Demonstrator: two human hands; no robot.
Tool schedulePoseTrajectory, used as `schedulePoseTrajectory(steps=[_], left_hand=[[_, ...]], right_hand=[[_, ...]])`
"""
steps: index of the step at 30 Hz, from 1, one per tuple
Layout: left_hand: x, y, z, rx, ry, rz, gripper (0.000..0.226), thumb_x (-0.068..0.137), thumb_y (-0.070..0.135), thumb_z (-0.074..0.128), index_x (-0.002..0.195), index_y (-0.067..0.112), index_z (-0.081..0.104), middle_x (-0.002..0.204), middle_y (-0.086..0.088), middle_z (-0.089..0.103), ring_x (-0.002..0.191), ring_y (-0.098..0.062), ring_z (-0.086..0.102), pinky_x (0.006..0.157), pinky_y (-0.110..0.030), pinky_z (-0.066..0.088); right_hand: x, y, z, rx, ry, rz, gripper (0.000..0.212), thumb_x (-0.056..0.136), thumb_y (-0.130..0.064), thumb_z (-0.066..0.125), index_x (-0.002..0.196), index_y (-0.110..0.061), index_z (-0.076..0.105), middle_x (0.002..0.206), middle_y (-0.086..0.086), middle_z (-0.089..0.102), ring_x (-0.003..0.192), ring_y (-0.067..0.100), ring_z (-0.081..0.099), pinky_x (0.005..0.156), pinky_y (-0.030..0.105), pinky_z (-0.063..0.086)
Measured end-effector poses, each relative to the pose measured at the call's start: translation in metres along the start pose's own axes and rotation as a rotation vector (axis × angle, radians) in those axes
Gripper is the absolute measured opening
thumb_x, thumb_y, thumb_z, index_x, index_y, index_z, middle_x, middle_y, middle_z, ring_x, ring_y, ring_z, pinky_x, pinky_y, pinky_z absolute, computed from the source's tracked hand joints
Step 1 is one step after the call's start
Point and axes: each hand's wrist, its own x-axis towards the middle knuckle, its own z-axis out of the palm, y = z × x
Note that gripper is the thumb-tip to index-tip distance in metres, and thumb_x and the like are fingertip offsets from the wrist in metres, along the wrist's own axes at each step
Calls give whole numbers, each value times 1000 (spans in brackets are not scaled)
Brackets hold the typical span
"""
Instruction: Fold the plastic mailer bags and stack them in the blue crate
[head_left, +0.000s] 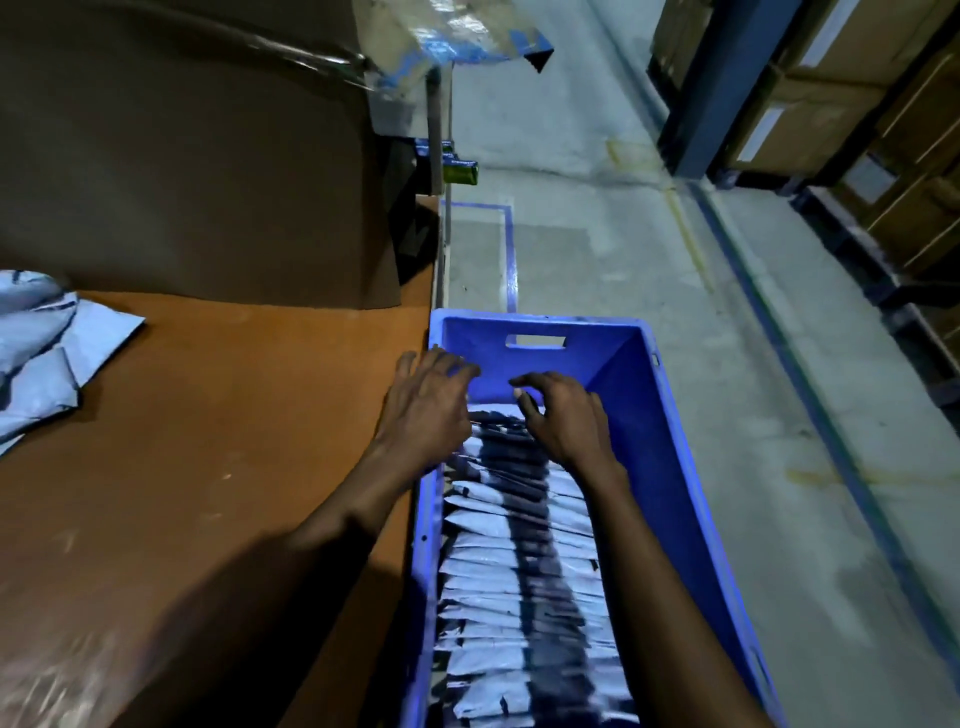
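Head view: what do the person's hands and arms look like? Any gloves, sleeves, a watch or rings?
The left hand and right hand are bare, with no gloves and no rings that the picture shows. The forearms are bare too. No sleeve, watch or wristband shows anywhere up to the frame's lower edge.

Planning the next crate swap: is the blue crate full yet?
Not full: folded mailers line most of the blue crate, but its far end shows bare.
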Motion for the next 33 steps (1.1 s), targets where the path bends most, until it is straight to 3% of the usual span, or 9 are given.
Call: schedulePoseTrajectory(steps=[4, 11, 17, 24, 26, 30, 33], left_hand=[[-50, -31, -35, -104, 185, -47, 41, 82, 12, 59, 121, 19, 70, 116, -1, 68, 117, -28, 58, 91, -45, 43], [-143, -122, -81, -127, 282, -259, 35, 93, 17, 51, 121, 19, 71, 117, -3, 68, 120, -29, 55, 91, -46, 42], [-224, -244, -116, -111, 362, -310, 32, 87, 15, 57, 114, 17, 74, 109, -6, 70, 106, -36, 62, 86, -48, 51], [-301, -373, -148, -45, 480, -360, 29, 87, 15, 59, 112, 18, 74, 110, -4, 70, 108, -36, 62, 83, -45, 46], [-314, -400, -148, 1, 502, -443, 28, 87, 24, 62, 112, 18, 74, 115, -5, 70, 111, -37, 62, 83, -46, 44], [-325, -432, -133, 91, 312, -676, 61, 78, 58, 70, 125, 19, 70, 136, -13, 58, 125, -40, 51, 84, -50, 45], [-322, -436, -119, 63, 110, -735, 64, 72, 47, 78, 130, 22, 65, 146, -11, 47, 131, -36, 38, 88, -53, 44]], right_hand=[[-29, -61, -3, 114, 118, -81, 28, 104, -35, 58, 129, -31, 70, 123, -2, 70, 118, 27, 61, 86, 45, 53], [-63, -191, 42, 369, 111, -230, 29, 104, -34, 56, 130, -29, 69, 124, -5, 68, 118, 18, 61, 96, 40, 53], [-66, -318, 110, 335, 8, -332, 30, 107, -30, 55, 135, -27, 66, 126, -5, 64, 120, 18, 57, 89, 46, 54], [-60, -463, 182, 366, 59, -338, 29, 105, -32, 54, 129, -28, 70, 124, -5, 66, 117, 21, 60, 88, 44, 54], [-57, -493, 203, 375, 53, -314, 28, 104, -31, 55, 128, -28, 70, 127, -7, 66, 119, 20, 60, 91, 42, 54], [-52, -536, 241, 410, -28, -233, 27, 102, -31, 58, 126, -28, 72, 125, -7, 67, 120, 17, 61, 94, 39, 53], [-51, -546, 261, 439, -117, -179, 24, 103, -27, 60, 122, -26, 75, 121, -8, 69, 116, 14, 62, 95, 36, 51]])
